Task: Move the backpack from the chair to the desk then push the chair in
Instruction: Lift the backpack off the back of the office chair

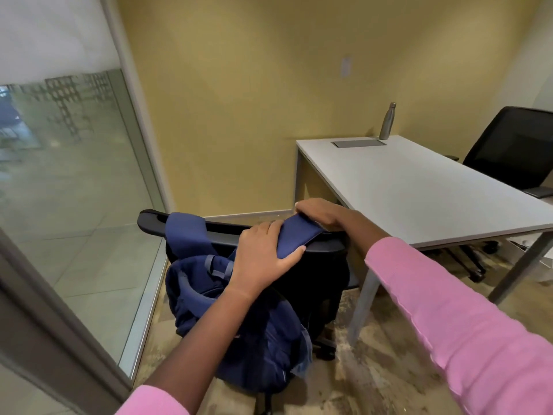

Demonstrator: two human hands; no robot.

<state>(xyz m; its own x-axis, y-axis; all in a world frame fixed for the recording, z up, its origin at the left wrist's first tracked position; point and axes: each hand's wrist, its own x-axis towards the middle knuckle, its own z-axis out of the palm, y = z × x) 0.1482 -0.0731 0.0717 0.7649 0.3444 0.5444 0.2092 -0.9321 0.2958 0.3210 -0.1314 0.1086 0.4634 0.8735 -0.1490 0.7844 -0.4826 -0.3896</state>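
A navy blue backpack (239, 330) hangs on the back of a black office chair (323, 283), both shoulder straps looped over the top of the backrest. My left hand (263, 259) grips the right-hand strap (296, 233) from the near side, thumb over its edge. My right hand (323, 214) holds the same strap at its far end on the backrest top. The other strap (185, 235) lies over the left end of the backrest. The white desk (419, 190) stands to the right of the chair.
A steel bottle (388, 121) stands at the desk's far edge beside a grey cable hatch (359, 143). A second black chair (511, 145) sits beyond the desk on the right. A glass partition (68, 190) runs along the left. The wall behind is yellow.
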